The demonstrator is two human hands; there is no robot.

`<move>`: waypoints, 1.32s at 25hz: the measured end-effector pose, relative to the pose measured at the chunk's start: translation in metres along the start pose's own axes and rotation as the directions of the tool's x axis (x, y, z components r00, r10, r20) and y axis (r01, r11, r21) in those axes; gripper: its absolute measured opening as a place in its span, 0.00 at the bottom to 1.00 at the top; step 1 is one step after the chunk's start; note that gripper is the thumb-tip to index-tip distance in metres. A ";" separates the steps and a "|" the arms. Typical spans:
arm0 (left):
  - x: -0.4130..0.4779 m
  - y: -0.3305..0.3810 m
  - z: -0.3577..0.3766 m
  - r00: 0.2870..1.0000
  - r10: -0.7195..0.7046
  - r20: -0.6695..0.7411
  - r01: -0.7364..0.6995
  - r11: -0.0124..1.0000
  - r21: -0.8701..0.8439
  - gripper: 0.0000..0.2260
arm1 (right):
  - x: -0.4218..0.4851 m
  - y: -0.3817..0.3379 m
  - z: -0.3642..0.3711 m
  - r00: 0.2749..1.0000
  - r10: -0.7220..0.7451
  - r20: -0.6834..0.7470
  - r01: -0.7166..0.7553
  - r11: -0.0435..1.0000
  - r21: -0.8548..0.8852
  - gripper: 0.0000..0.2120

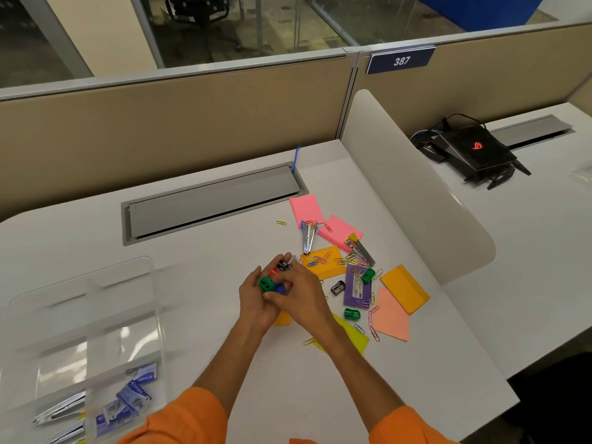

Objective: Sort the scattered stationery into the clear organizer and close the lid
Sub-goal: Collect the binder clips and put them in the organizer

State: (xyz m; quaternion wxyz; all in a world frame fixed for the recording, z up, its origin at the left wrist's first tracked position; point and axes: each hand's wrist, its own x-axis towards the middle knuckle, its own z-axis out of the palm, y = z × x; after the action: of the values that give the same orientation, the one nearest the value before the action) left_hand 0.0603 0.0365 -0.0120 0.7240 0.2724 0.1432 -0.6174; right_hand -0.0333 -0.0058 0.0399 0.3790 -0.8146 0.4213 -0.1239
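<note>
My left hand (256, 302) cups several small pencil sharpeners (272, 280), green, blue, red and black, in its palm. My right hand (301, 296) lies over them from the right, its fingers pinching among them. To the right on the white desk lies the scattered stationery: pink sticky notes (304, 208), orange notes (404, 290), a purple staple box (357, 288), coloured paper clips (347, 260), two green sharpeners (351, 314), a black sharpener (337, 287) and staple removers (308, 235). The clear organizer (96, 341) stands open at the lower left, holding blue staple boxes (133, 397) and metal removers.
A grey cable tray (211, 200) is set into the desk behind the pile. A white curved divider (413, 200) bounds the desk on the right; beyond it sits a black router (471, 150). Beige partition walls close off the back.
</note>
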 end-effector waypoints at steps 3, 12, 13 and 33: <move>0.001 0.000 0.004 1.000 -0.014 0.026 0.015 0.998 -0.054 0.23 | 0.005 0.016 -0.024 0.995 0.029 -0.097 -0.021 0.996 0.090 0.13; 0.006 -0.001 0.001 0.999 -0.021 0.040 0.026 0.991 -0.128 0.23 | 0.007 0.106 -0.087 0.971 0.235 0.036 -0.215 0.932 -0.291 0.16; 0.006 -0.002 0.001 0.999 -0.023 0.041 0.028 0.992 -0.125 0.23 | 0.006 0.108 -0.083 0.973 0.219 0.076 -0.185 0.930 -0.316 0.18; 0.002 -0.013 0.003 0.999 -0.049 0.021 0.048 0.998 0.034 0.25 | 0.004 0.027 -0.025 0.983 0.103 -0.155 -0.108 0.994 -0.023 0.16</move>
State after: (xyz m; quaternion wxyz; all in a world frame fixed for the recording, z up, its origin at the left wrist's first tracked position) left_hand 0.0475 0.0317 -0.0141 0.7056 0.2742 0.1317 -0.6400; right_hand -0.0598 -0.0312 0.0374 0.3387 -0.7849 0.4938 -0.1593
